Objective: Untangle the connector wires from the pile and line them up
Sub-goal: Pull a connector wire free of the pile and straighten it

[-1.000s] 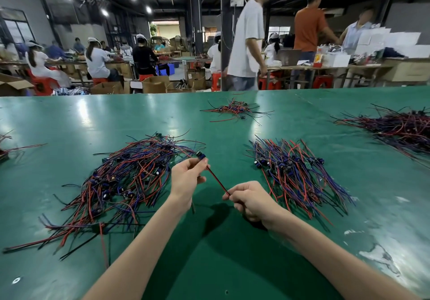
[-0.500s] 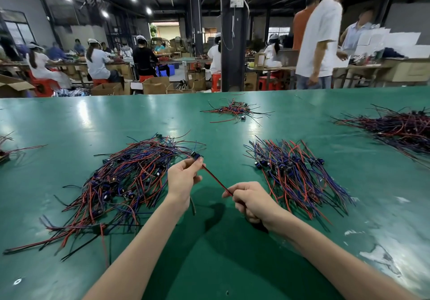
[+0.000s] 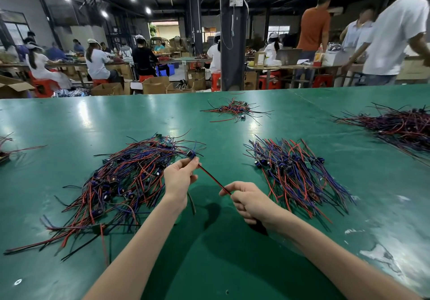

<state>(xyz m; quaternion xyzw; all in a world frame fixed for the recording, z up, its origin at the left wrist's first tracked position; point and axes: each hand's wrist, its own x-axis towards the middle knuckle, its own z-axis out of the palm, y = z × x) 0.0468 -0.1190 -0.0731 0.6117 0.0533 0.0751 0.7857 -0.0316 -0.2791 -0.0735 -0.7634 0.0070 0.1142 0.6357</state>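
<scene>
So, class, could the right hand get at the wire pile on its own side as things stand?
Probably yes: the right hand is just beside that pile, only bare table between, though it grips a wire.

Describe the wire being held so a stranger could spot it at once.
On the big green table, find the gap between the tangled pile and the tidier pile to its right. There the left hand and right hand stretch one red-and-black wire; it alone is lifted and pulled straight.
</scene>
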